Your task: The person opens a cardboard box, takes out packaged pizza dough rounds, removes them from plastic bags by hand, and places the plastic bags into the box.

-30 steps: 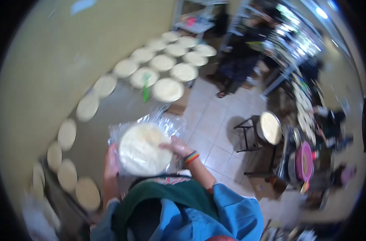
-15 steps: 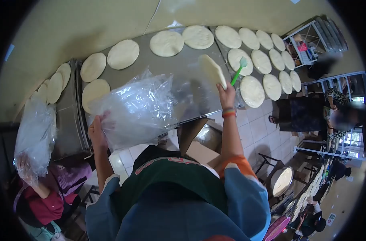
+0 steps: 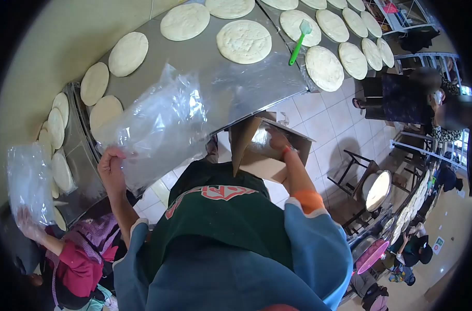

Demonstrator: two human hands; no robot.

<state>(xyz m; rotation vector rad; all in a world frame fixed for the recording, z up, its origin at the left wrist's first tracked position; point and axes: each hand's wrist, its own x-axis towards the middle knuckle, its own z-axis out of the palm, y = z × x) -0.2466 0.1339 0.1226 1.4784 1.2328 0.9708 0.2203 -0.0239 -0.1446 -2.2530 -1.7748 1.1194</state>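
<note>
My left hand point(image 3: 111, 159) pinches the edge of a clear plastic sheet or bag point(image 3: 161, 119), which spreads over the table's front edge. Down inside an open cardboard box point(image 3: 245, 142), my right hand point(image 3: 279, 139) is at some shiny clear plastic point(image 3: 259, 139); its fingers are too unclear to read. A pale, flat dough round point(image 3: 244, 41) lies on the metal table point(image 3: 194, 57) ahead of me. To its right, a green-handled brush or spatula point(image 3: 296, 49) rests on another dough round point(image 3: 313, 27).
Several more dough rounds point(image 3: 128, 54) lie along the table. At left, a co-worker's hand point(image 3: 29, 225) holds a clear plastic bag point(image 3: 28, 181). A stool with a pale-filled bowl point(image 3: 377, 191) stands right on the tiled floor, and another person point(image 3: 402, 103) stands beyond.
The dough round in my right hand now lies on the table. That hand has come down into the cardboard box. My left hand still holds the plastic, and the view has tilted downward.
</note>
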